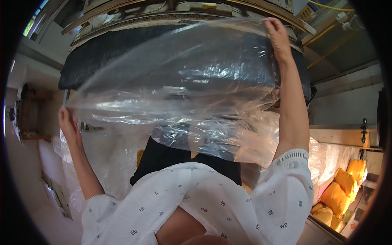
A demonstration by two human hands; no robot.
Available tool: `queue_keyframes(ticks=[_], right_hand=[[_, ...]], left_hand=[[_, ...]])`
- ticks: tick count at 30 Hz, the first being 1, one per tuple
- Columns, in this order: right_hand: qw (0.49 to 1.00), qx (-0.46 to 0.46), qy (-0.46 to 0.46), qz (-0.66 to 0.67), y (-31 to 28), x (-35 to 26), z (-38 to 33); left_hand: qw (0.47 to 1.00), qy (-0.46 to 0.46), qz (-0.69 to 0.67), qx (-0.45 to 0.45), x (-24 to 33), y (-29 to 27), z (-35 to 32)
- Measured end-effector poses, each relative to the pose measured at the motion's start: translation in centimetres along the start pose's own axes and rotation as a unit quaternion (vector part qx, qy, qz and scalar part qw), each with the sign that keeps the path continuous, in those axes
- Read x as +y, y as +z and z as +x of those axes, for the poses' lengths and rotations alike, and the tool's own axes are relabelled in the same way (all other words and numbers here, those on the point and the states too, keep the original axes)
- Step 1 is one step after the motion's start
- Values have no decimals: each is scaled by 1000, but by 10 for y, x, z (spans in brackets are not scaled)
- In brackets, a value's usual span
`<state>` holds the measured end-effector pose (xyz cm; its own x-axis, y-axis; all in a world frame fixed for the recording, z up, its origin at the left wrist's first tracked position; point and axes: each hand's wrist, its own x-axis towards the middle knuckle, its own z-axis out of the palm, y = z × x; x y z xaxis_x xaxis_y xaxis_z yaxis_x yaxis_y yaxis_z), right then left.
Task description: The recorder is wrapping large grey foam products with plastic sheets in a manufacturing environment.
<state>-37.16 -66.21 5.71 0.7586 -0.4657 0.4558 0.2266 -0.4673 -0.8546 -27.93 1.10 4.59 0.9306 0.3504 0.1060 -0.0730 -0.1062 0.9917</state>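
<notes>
A large sheet of clear plastic film (171, 98) is stretched between my hands, wrinkled and shiny. My left hand (69, 124) pinches one corner of it, low at the left. My right hand (278, 38) is raised at the far right, its fingers closed on the upper edge of the film. Part of the film lies over a black-covered work surface (106, 53), which shows through it. The near side of the film hangs in loose folds in front of my dark trousers (151, 161).
Beyond the black surface runs a wooden bar (110, 9), with a small yellow block (209, 5) behind it. More clear plastic (110, 159) hangs at the lower left. Yellow bundles (335, 196) are stacked at the lower right, below a wooden beam (343, 136).
</notes>
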Motion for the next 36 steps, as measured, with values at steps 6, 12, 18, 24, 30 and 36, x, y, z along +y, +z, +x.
queue_keyframes(ticks=[6, 12, 18, 24, 30, 36], right_hand=[[954, 243, -78, -157, 0, -27, 11], [967, 236, 27, -92, -25, 75, 3], [935, 206, 16, -289, -36, 82, 17], [909, 242, 33, -337, -36, 68, 15], [895, 278, 82, -339, -25, 62, 17], [893, 328, 98, -292, -33, 63, 20]], left_hand=[[981, 192, -16, -16, 22, 97, 120], [979, 160, 114, -56, -46, 198, 174], [973, 180, 120, -78, -41, 237, 197], [966, 182, 153, -97, -38, 253, 209], [961, 160, 212, -78, -54, 235, 236], [994, 43, 60, -78, -37, 237, 220]])
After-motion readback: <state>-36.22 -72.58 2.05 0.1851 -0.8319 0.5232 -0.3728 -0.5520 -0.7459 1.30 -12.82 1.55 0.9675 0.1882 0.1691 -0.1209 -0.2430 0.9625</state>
